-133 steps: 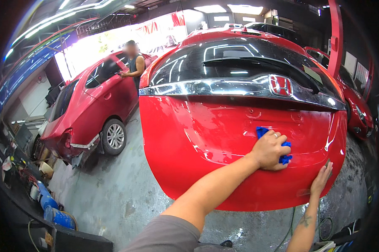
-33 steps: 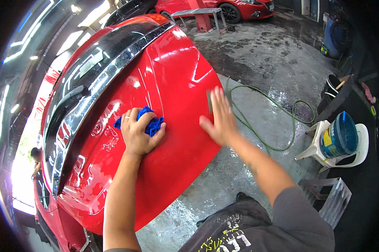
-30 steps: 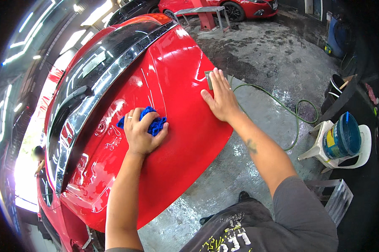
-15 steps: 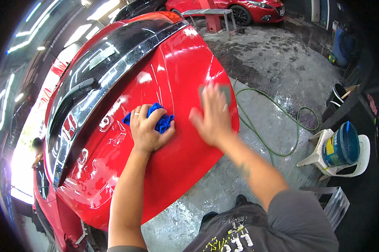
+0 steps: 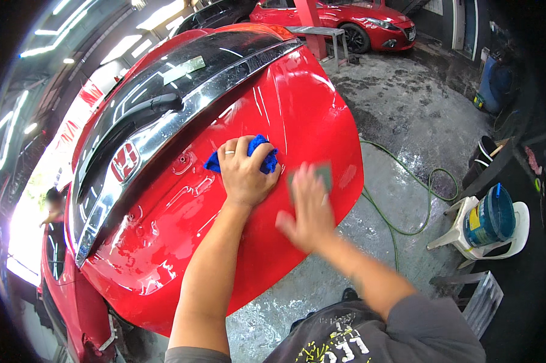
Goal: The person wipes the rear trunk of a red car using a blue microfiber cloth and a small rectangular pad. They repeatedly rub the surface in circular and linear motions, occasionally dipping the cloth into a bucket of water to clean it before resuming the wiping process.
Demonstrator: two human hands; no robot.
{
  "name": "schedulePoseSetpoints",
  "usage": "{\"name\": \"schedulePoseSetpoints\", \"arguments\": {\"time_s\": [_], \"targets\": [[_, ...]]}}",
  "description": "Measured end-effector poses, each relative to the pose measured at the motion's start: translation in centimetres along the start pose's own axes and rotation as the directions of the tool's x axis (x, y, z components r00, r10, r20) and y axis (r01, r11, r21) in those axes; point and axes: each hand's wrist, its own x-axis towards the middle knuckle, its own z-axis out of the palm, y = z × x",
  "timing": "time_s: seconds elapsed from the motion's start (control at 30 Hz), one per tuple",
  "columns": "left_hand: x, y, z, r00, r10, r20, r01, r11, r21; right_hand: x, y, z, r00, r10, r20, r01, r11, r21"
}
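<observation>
The red tailgate (image 5: 273, 242) of a car slopes in front of me, its paint wet and glossy with patches of reflection. My left hand (image 5: 249, 172) rests on its middle, fingers curled around a bunched blue cloth (image 5: 262, 151). Farther right, my right hand (image 5: 309, 212) lies flat over a grey-green sanding sheet (image 5: 323, 176), pressing it to the paint with the thumb spread aside. Part of the sheet is hidden beneath the blurred fingers.
Above the tailgate are the rear window with a wiper (image 5: 155, 106) and a chrome strip. A green hose (image 5: 412, 175) loops over the wet floor. A bucket (image 5: 494, 215) stands on a white plastic stool (image 5: 457, 233) at right. Another red car (image 5: 370, 27) is parked behind. A person (image 5: 54, 202) is at far left.
My right hand has slid with the sanding sheet down the panel, closer to my left hand. The left hand with the cloth keeps its place on the tailgate; the whole view has shifted.
</observation>
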Motion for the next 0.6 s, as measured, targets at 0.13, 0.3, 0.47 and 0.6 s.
{"name": "schedulePoseSetpoints", "arguments": {"time_s": [0.13, 0.3, 0.47, 0.6], "targets": [[-0.1, -0.1, 0.2, 0.999, 0.025, -0.036, -0.025, 1.000, -0.018, -2.8, -1.6, -0.2, 0.982, -0.072, 0.176, 0.063, 0.996, 0.060], [0.9, 0.8, 0.5, 0.993, 0.009, -0.116, -0.011, 1.000, -0.019, 11.5, 6.5, -2.3, 0.976, 0.219, -0.003, -0.219, 0.974, -0.064], [-0.2, -0.6, 0.6, 0.987, -0.070, -0.142, 0.067, 0.997, -0.027, -3.8, -6.0, 0.5, 0.991, 0.010, 0.134, -0.016, 0.999, 0.045], [0.4, -0.4, 0.7, 0.973, -0.093, -0.212, 0.078, 0.994, -0.075, 4.7, -0.2, -1.3, 0.996, 0.057, 0.072, -0.045, 0.985, -0.169]]}}
